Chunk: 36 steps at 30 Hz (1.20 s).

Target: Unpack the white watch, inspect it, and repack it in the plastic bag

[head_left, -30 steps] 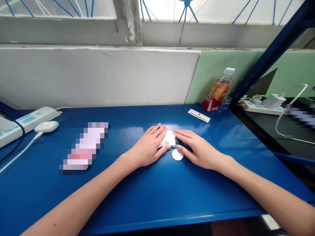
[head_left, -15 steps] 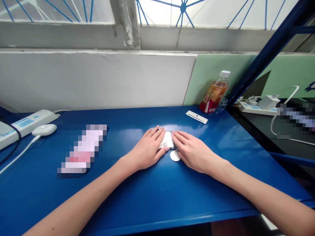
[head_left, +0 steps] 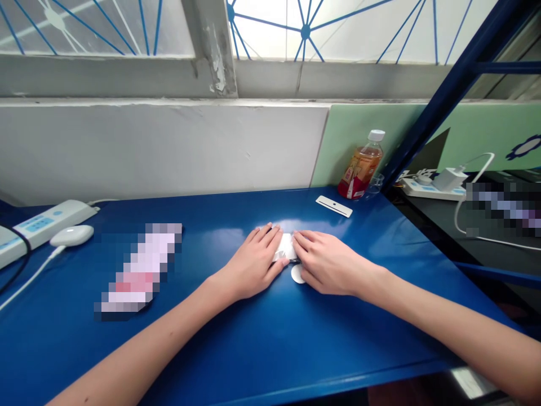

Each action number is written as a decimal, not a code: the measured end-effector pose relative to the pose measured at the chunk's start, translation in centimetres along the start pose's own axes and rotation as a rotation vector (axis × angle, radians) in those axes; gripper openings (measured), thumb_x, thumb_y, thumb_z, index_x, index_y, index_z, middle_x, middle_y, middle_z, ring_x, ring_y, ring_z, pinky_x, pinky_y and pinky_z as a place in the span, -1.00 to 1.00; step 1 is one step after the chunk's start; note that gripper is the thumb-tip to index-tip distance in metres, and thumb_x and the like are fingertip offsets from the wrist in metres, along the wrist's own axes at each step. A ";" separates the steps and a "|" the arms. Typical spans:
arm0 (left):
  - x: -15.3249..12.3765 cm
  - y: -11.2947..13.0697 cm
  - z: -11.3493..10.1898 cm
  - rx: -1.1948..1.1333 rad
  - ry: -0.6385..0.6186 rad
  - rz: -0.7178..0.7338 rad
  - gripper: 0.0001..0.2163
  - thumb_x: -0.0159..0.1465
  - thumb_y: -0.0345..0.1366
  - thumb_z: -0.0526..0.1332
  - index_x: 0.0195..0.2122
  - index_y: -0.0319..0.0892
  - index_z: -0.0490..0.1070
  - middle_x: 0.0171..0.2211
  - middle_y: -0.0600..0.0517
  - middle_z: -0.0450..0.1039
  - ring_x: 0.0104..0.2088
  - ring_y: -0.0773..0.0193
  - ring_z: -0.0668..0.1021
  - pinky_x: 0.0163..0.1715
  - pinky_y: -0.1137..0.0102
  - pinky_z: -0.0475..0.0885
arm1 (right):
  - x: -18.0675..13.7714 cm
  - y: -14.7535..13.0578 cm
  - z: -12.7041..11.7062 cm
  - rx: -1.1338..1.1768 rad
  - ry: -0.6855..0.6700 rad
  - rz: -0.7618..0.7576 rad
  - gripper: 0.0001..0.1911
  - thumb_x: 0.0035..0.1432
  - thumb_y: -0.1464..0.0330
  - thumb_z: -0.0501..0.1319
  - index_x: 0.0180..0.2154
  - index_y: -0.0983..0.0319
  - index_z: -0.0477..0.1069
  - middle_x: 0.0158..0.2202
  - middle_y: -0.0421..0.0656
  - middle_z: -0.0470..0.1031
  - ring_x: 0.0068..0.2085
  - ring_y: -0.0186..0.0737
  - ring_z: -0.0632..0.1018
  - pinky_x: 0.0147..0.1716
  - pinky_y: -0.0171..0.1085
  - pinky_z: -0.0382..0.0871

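Note:
A small clear packet with a white insert (head_left: pixel 286 246) lies on the blue table (head_left: pixel 270 338) between my hands. My left hand (head_left: pixel 253 263) lies flat on its left part, fingers stretched out together. My right hand (head_left: pixel 324 262) lies flat over its right part, fingers extended. A small white round disc (head_left: pixel 297 274) sits on the table just in front of the packet, partly under my right thumb. Most of the packet is hidden under the fingers.
A bottle of orange drink (head_left: pixel 361 165) stands at the back right, with a white flat strip (head_left: pixel 333 206) near it. A white power strip (head_left: pixel 40 224) and white mouse-like device (head_left: pixel 71 235) are at the far left. A pixelated object (head_left: pixel 139 268) lies left of centre. A second power strip with a charger (head_left: pixel 439 185) is on the right.
My right hand has slid left over the packet, covering more of it and the disc. My left hand stays flat in place. The view has tilted up slightly.

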<state>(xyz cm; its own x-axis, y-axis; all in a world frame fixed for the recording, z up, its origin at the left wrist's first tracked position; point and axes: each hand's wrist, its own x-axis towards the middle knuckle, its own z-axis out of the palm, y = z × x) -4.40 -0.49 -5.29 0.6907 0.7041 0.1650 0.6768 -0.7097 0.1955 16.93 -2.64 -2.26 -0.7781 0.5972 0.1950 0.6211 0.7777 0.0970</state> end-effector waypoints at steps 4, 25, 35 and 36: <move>0.2 -0.1 -0.5 -0.014 -0.022 -0.003 -0.47 0.44 -0.04 -0.04 0.29 -0.32 0.15 0.29 -0.30 0.21 0.33 -0.11 0.20 0.26 -0.02 0.14 | 0.6 0.0 0.9 0.001 0.042 0.071 -0.72 0.18 0.42 0.09 -0.25 0.40 0.55 -0.19 0.21 0.59 -0.10 0.17 0.58 -0.11 0.01 0.45; -0.1 -0.6 -0.5 -0.120 0.040 0.024 -0.50 0.46 -0.02 -0.06 0.29 -0.22 0.10 0.28 -0.22 0.23 0.31 -0.02 0.25 0.28 0.04 0.14 | -0.3 4.1 3.8 0.605 0.362 0.197 -0.61 0.21 0.57 0.07 0.02 0.26 0.48 0.05 0.02 0.54 0.06 -0.09 0.55 0.08 -0.07 0.44; -0.7 -0.6 -0.9 -0.258 0.107 0.074 -0.50 0.45 -0.09 -0.02 0.34 -0.20 0.02 0.31 -0.21 0.16 0.32 -0.01 0.22 0.28 0.04 0.19 | -0.7 5.2 1.9 0.726 0.503 0.144 -0.85 0.23 0.37 0.27 -0.19 0.12 0.61 -0.27 -0.14 0.51 -0.30 -0.24 0.55 -0.28 -0.21 0.49; -0.7 -0.7 -1.0 -0.282 0.121 0.072 -0.51 0.45 -0.12 -0.03 0.34 -0.20 0.02 0.32 -0.20 0.16 0.32 0.00 0.22 0.28 0.05 0.18 | -0.8 5.3 1.6 0.747 0.528 0.158 -0.87 0.21 0.37 0.30 -0.20 0.11 0.61 -0.29 -0.15 0.50 -0.32 -0.24 0.53 -0.30 -0.22 0.47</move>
<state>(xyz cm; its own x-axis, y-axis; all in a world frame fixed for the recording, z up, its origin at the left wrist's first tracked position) -5.59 -0.49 -4.59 0.6875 0.6618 0.2989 0.5179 -0.7354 0.4369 20.67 1.34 -3.49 -0.4318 0.6831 0.5890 0.3519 0.7289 -0.5873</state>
